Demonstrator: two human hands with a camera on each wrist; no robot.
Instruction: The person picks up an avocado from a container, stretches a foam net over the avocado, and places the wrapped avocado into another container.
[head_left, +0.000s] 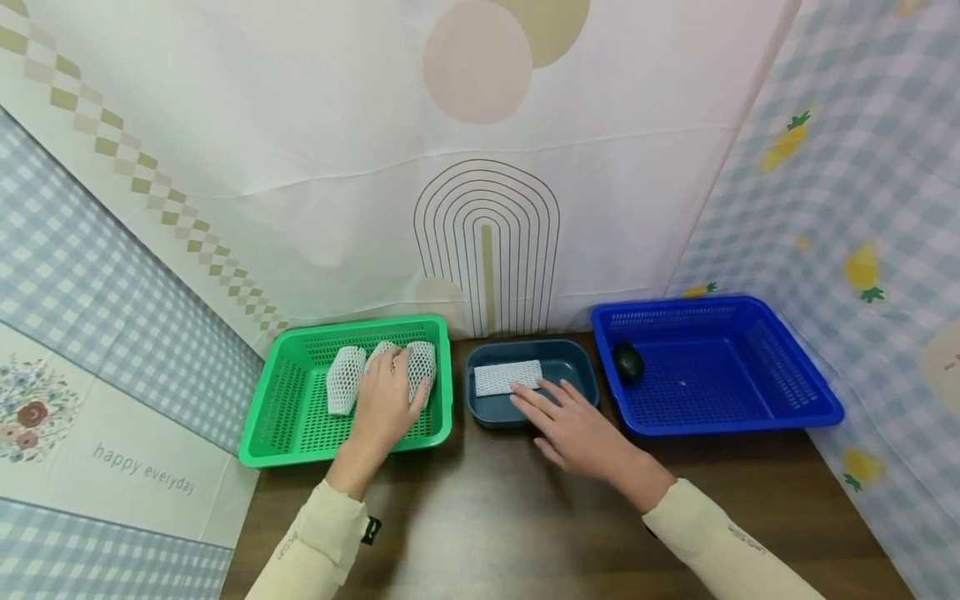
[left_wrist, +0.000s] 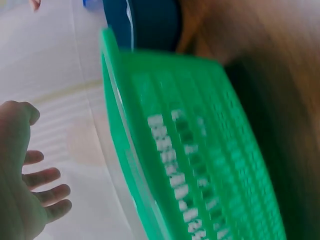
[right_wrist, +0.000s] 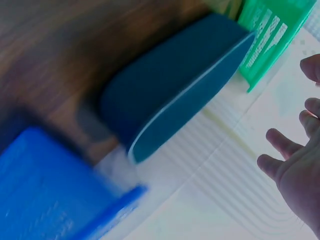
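My left hand (head_left: 386, 400) hovers over the green basket (head_left: 255, 442), its fingers loosely bent at a white foam net sleeve (head_left: 384, 346) in the middle of the group. Nothing shows within those fingers in the left wrist view. Two more plump net sleeves lie there, one on the left (head_left: 345, 382) and one on the right (head_left: 422, 362); their contents are hidden. Above the front of the dark teal tray (head_left: 573, 367), my right hand (head_left: 577, 433) has its fingers spread and holds nothing. A flat foam net sleeve (head_left: 507, 377) lies in that tray, near the right fingertips.
To the right stands a blue basket (head_left: 720, 427) with a dark, avocado-like fruit (head_left: 627, 362) at its left side. All three containers stand in a row on the brown wooden table (head_left: 480, 525), against a printed cloth backdrop (head_left: 322, 233).
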